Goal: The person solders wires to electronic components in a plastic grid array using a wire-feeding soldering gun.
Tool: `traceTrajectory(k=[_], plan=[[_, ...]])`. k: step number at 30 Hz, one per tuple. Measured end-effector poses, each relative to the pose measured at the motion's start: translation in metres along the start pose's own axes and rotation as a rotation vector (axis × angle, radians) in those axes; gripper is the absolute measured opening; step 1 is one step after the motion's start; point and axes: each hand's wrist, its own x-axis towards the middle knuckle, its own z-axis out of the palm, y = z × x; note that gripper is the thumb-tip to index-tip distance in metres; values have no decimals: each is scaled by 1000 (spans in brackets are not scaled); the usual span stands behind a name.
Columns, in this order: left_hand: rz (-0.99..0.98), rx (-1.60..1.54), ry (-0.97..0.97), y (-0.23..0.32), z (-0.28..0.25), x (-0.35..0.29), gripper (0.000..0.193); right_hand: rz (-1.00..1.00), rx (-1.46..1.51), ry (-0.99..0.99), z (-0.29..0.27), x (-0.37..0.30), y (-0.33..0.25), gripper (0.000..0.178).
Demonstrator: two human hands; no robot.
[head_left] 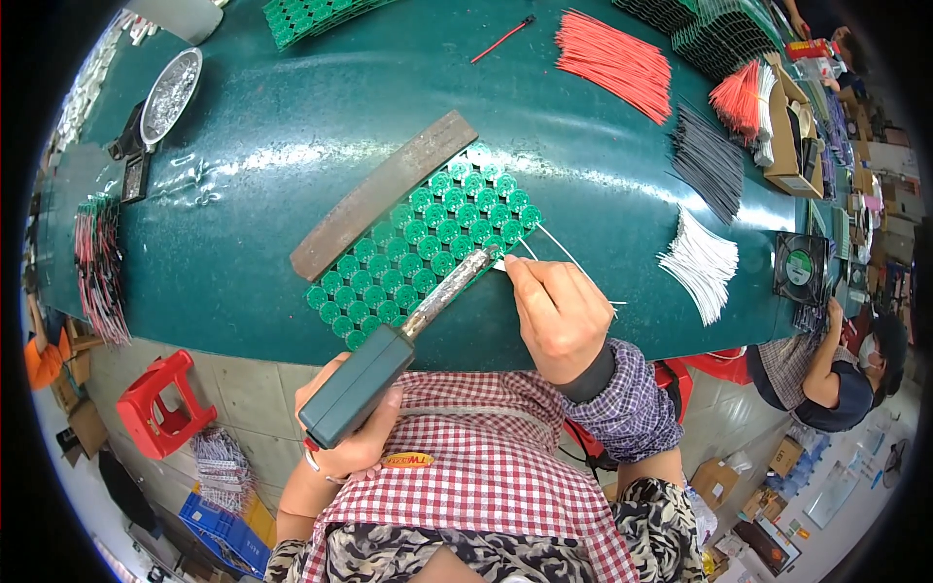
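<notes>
Head view, person's own two hands at work over a dark green table (243, 243). Left hand (355, 428), at 6 o'clock, is closed in a full grip around the grey-green handle of one soldering iron (408, 330); its metal barrel runs up toward 1 o'clock, and the tip rests at the lower right edge of the green cell pack (423, 243). Right hand (559, 316), just right of the tip, is pinched narrow, thumb and forefinger holding thin white wire (569, 255) against the same edge; whether one strand or two cannot be told.

One cell pack lies at frame centre, rows of round green caps, too many to count reliably. One flat grey metal bar (384, 194) lies along its upper left side, touching it.

Loose stock: one bundle of red wires (617, 63) at 1 o'clock, one of black wires (709, 160) and one of white wires (702, 267) at 3 o'clock, well apart from the hands. One metal bowl (170, 92) sits at 10 o'clock.
</notes>
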Motion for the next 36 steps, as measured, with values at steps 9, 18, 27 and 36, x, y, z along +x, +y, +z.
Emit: traceTrajectory(k=[9,18,27,36], plan=[[-80,-50,31,-3,2,-6,27,-9,-11,9,2,0,-1,28],[-69,-84,26,-2,4,-4,27,-7,-11,10,1,0,-1,29],[-18,-126,22,-2,12,4,23,-9,-9,12,2,-1,-1,28],[-97,-72,26,-1,6,-4,26,-35,-63,-8,4,-6,3,31]])
